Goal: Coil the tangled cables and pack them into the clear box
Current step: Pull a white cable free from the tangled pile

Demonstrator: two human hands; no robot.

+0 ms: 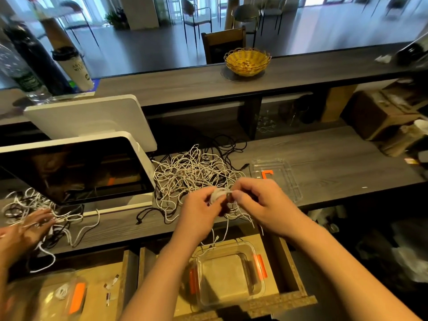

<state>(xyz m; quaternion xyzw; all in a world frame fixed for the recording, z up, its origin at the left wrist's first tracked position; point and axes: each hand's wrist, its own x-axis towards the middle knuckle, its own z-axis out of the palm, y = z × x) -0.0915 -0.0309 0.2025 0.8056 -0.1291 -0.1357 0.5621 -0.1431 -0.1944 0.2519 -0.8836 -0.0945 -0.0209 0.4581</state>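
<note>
A big tangle of white and black cables (192,174) lies on the dark wooden counter. Just in front of it my left hand (199,215) grips a small coil of white cable (217,194). My right hand (259,205) pinches the same cable at the coil's right side. Loose white strands hang from the coil over the counter edge toward the clear box (229,276) with orange clasps, which sits in an open drawer below my hands and looks empty. The box's clear lid (278,176) lies on the counter to the right of the tangle.
Another person's hand (25,230) works a second cable tangle (34,209) at the left. Two white-backed screens (76,167) stand left of the main tangle. A second clear box (58,295) sits at lower left. A yellow basket (246,61) stands on the raised shelf behind.
</note>
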